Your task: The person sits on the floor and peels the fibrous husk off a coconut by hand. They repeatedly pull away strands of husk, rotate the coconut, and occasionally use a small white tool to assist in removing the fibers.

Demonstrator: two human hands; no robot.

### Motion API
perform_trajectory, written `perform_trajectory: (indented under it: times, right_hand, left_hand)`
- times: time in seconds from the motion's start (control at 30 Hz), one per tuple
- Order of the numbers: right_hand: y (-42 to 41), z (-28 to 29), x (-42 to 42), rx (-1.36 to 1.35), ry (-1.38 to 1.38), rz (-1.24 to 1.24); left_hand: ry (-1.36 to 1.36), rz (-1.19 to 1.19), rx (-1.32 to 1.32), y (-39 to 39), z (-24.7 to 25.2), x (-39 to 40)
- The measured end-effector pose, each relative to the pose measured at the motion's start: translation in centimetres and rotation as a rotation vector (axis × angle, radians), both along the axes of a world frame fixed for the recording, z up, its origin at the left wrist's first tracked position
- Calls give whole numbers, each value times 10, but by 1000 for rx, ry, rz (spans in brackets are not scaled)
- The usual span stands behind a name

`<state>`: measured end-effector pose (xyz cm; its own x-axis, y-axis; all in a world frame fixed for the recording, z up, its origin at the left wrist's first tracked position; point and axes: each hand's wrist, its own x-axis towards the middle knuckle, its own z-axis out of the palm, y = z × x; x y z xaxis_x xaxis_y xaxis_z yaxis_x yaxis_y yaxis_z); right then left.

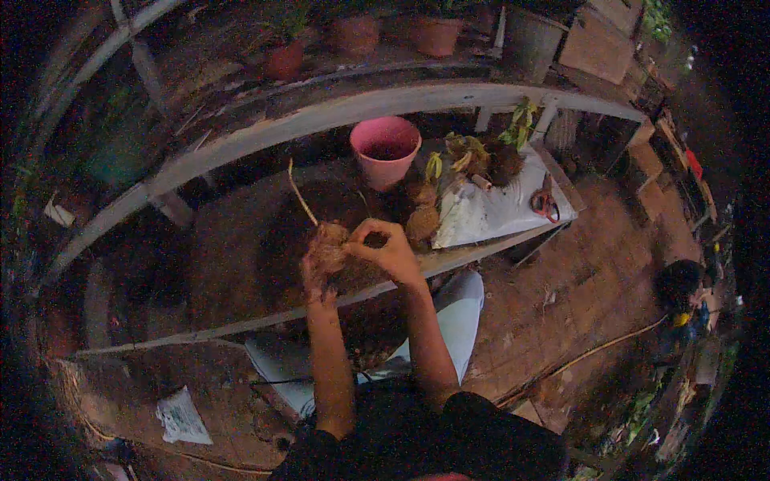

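A brown fibrous root ball [331, 246] with a pale bare stem rising from it is in my left hand [316, 276], held above the wooden bench. My right hand [382, 246] pinches at the right side of the root ball with thumb and forefinger, its fingers curled into a ring. Behind my hands stands a pink plastic pot [388, 162], dark inside. Brown fibrous clumps [423, 222] lie just right of my right hand. A white sack [481, 210] lies farther right, with red-handled pruning shears [544, 201] on it.
Leafy plants with roots [469, 153] rest at the sack's back edge. A pale wooden rail [337, 108] runs behind the bench, with terracotta pots [436, 36] beyond. A crumpled plastic bag [183, 416] and a long hose or cable [601, 349] lie on the floor. A person [683, 285] is at the far right.
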<state>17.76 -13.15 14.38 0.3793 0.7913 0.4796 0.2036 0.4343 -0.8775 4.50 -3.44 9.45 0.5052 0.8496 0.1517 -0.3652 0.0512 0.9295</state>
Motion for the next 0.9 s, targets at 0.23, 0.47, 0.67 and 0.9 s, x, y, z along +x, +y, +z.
perform_trajectory:
  times: [0.23, 0.47, 0.67, 0.9]
  right_hand:
    - [-6, 3, 7, -60, 189, 0]
    - [-7, -3, 16, -102, 172, -438]
    - [11, 8, -7, 84, -307, -239]
    - [15, 11, -20, -8, -202, -237]
  left_hand:
    - [-521, -278, -394, 33, -46, -9]
    - [-277, 48, -259, 19, -33, -7]
    - [-234, 56, -411, 16, -29, 5]
    - [-403, -57, -231, -5, 3, 3]
